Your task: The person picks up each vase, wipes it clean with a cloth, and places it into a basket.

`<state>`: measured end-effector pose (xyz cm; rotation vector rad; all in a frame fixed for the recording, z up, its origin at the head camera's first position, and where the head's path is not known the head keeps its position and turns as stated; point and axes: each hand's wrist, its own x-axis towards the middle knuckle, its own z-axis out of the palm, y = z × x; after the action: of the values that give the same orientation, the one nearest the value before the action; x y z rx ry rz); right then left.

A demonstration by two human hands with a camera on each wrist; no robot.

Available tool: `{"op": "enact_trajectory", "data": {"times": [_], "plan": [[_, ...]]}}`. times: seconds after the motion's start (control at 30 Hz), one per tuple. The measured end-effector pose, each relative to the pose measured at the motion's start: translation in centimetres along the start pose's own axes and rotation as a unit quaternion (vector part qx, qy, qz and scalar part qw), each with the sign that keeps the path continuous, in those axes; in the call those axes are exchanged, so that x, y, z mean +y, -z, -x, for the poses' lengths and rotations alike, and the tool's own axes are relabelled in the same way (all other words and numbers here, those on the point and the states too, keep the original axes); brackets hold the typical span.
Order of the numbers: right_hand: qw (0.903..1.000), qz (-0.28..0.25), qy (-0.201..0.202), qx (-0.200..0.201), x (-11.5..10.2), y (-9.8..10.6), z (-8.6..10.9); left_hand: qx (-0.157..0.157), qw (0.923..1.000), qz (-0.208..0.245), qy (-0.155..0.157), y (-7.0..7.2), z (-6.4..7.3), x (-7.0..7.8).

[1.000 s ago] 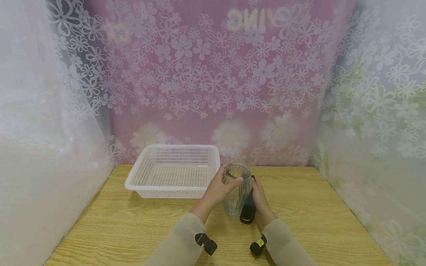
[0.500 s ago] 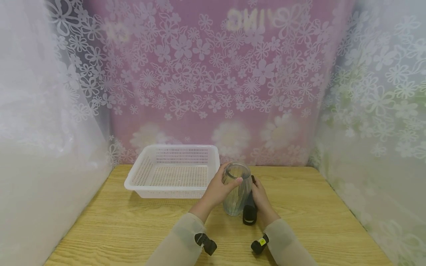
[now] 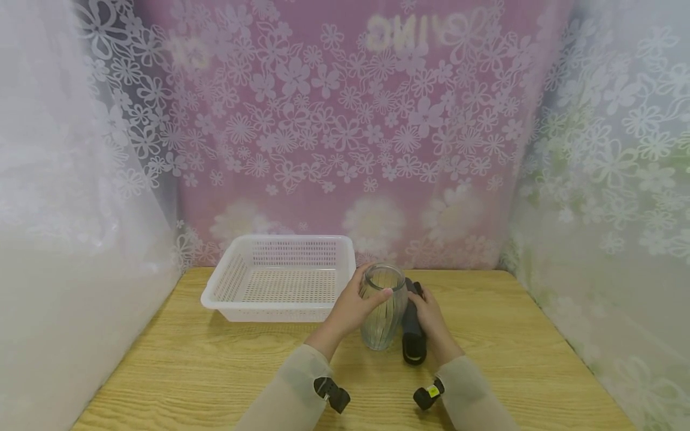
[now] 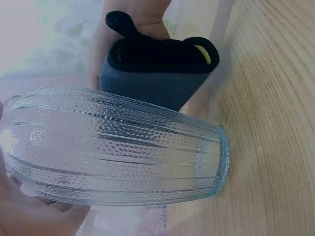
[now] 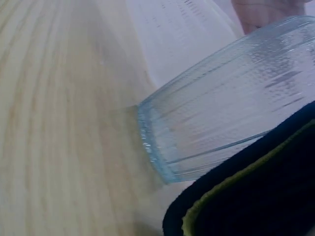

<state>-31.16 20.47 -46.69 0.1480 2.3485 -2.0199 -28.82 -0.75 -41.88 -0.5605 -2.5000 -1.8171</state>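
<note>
A clear ribbed glass vase [image 3: 384, 326] stands upright with its base at the tabletop. My left hand [image 3: 350, 305] grips it near the rim, thumb across the near side and fingers around the left. Just right of the vase, my right hand [image 3: 434, 318] holds a folded dark grey cloth [image 3: 413, 338] from its right side. The left wrist view shows the cloth's black edging [image 4: 162, 69], a small loop [image 4: 120, 23] and a bit of yellow inside. In the right wrist view the cloth's fold covers part of the vase [image 5: 216, 113]. The right fingertips are partly hidden behind the cloth.
A white perforated plastic basket [image 3: 283, 304] sits on the wooden table [image 3: 259, 371], left of and behind the vase. Flower-printed curtains [image 3: 345, 137] hang at the back and both sides. A small black device [image 3: 332, 395] is strapped at each wrist.
My right hand has moved slightly right with the cloth, which now hangs straighter beside the vase, showing more of its length. The left hand and the vase stay in place.
</note>
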Motion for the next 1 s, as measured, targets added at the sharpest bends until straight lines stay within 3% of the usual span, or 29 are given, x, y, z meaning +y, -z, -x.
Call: {"op": "enact_trajectory", "data": {"times": [0.37, 0.77, 1.0], "plan": [[0.9988, 0.034, 0.034, 0.004, -2.3, 1.1, 1.6, -0.018, 0.9997, -0.007, 0.015, 0.5, 0.0, 0.4], [0.9979, 0.029, 0.058, 0.002, -4.4, 2.4, 2.7, -0.056, 0.9981, 0.015, 0.021, 1.1, -0.3, 0.6], [0.9980, 0.035, 0.051, 0.010, -5.7, 3.0, 3.5, -0.065, 0.9976, 0.017, 0.019, 1.2, -0.6, 0.7]]}}
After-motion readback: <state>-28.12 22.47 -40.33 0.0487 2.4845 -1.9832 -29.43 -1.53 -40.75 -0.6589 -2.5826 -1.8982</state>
